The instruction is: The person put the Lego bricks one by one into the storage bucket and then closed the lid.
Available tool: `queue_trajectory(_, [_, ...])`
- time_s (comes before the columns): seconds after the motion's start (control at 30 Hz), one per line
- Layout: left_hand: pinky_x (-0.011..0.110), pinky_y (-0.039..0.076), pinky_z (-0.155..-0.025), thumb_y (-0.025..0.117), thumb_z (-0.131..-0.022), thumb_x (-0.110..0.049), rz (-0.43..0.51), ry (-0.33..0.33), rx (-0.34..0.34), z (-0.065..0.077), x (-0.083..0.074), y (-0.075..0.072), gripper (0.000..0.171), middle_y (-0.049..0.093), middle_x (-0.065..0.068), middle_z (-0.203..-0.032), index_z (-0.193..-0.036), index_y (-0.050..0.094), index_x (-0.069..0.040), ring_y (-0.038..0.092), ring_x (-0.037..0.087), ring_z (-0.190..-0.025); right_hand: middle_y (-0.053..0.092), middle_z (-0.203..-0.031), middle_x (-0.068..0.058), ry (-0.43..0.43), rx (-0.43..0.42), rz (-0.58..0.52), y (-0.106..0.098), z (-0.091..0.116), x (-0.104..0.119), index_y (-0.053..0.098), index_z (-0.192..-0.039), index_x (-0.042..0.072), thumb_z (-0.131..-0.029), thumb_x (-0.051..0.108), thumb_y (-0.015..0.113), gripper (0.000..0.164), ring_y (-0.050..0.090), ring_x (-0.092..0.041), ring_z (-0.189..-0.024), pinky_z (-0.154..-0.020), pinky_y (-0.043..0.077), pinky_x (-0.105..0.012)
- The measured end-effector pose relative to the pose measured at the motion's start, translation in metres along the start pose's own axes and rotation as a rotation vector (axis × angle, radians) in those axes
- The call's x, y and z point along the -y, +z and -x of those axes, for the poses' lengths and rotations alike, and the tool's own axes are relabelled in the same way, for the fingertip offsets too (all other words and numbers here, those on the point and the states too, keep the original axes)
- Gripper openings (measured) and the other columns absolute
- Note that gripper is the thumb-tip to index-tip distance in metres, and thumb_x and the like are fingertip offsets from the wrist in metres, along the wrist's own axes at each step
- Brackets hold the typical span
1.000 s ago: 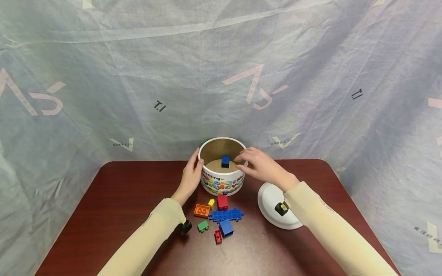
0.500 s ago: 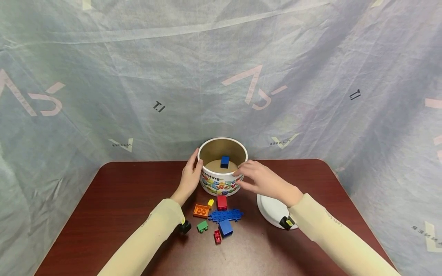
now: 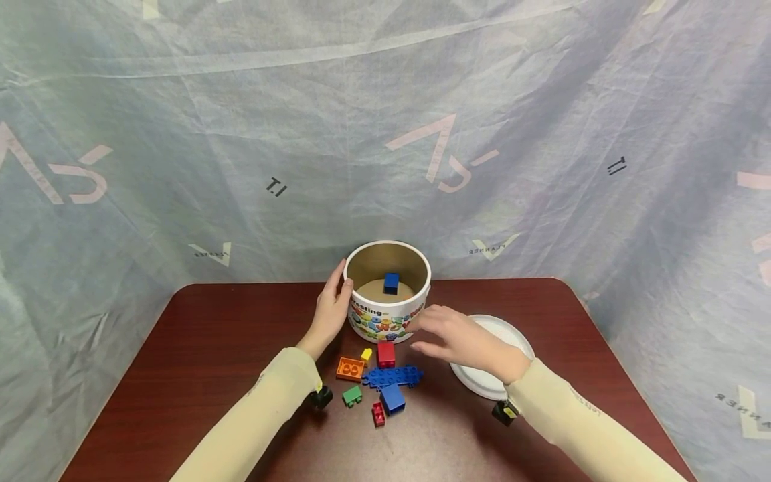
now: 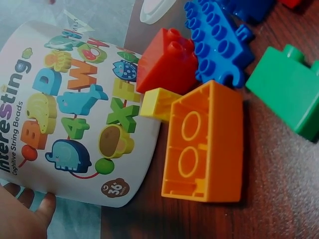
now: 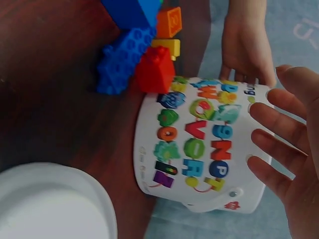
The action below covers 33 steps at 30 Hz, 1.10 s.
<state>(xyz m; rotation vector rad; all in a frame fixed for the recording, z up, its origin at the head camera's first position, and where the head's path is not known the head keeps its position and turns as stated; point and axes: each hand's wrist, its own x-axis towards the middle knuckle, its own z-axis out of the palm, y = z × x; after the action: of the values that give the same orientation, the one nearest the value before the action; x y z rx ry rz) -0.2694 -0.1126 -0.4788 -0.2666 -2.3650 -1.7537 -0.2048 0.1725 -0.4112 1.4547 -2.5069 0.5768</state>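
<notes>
My left hand [image 3: 331, 310] rests against the left side of a white bucket [image 3: 388, 308] printed with colourful letters, its fingers along the outer wall. In the head view, a blue block [image 3: 391, 283] lies inside the bucket. My right hand [image 3: 460, 338] hovers in front of the bucket's right side, its fingers spread and nothing in them. Below that hand are a red block [image 3: 386, 354] and a blue studded plate [image 3: 394, 376]. Nearby lie an orange block [image 4: 204, 144], a yellow block [image 4: 158, 103], a green block [image 4: 286, 89], a larger blue block [image 3: 393, 399] and a small red block [image 3: 378, 414].
A round white lid [image 3: 490, 381] lies to the right on the dark red table [image 3: 199, 381], partly under my right forearm. Behind the table hangs a grey fabric curtain [image 3: 337, 134]. The bucket's handle [image 5: 212, 203] hangs at its side.
My right hand has drawn out of the bucket, past its rim, and come down toward the blocks in front. My left hand stays at the bucket.
</notes>
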Motion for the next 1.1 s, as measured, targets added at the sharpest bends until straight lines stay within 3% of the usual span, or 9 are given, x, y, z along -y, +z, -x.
queue_trajectory(0.17, [0.056, 0.039, -0.115, 0.048, -0.112, -0.025, 0.003, 0.001, 0.003, 0.001, 0.000, 0.000, 0.058, 0.030, 0.010, -0.169, -0.166, 0.029, -0.017, 0.038, 0.035, -0.151, 0.074, -0.117, -0.001, 0.028, 0.052, -0.026, 0.010, 0.005, 0.004, 0.074, -0.120, 0.012, -0.095, 0.026, 0.077, 0.029, 0.065, -0.018, -0.111, -0.098, 0.055, -0.039])
queue_trajectory(0.53, [0.056, 0.040, -0.115, 0.048, -0.112, -0.025, 0.008, -0.004, 0.005, 0.003, -0.001, -0.001, 0.057, 0.031, 0.010, -0.169, -0.166, 0.030, -0.017, 0.038, 0.035, -0.150, 0.074, -0.117, -0.001, 0.001, 0.093, -0.080, 0.033, 0.014, 0.010, 0.073, -0.122, 0.011, -0.098, 0.030, 0.074, 0.030, 0.065, -0.016, -0.111, -0.098, 0.054, -0.036])
queue_trajectory(0.7, [0.056, 0.040, -0.115, 0.048, -0.112, -0.025, 0.010, 0.024, 0.003, 0.001, 0.000, -0.001, 0.057, 0.031, 0.011, -0.169, -0.166, 0.031, -0.016, 0.038, 0.034, -0.151, 0.073, -0.117, 0.000, 0.018, 0.110, -0.106, 0.043, 0.018, 0.010, 0.072, -0.124, 0.013, -0.098, 0.030, 0.074, 0.031, 0.064, -0.013, -0.110, -0.097, 0.054, -0.034])
queue_trajectory(1.1, [0.057, 0.043, -0.113, 0.049, -0.112, -0.024, 0.034, 0.041, 0.002, 0.001, 0.002, 0.000, 0.057, 0.031, 0.012, -0.169, -0.165, 0.031, -0.015, 0.050, 0.037, -0.141, 0.072, -0.119, -0.005, 0.059, 0.150, -0.110, 0.061, 0.025, 0.015, 0.071, -0.129, 0.008, -0.096, 0.033, 0.077, 0.041, 0.063, -0.016, -0.110, -0.099, 0.054, -0.035])
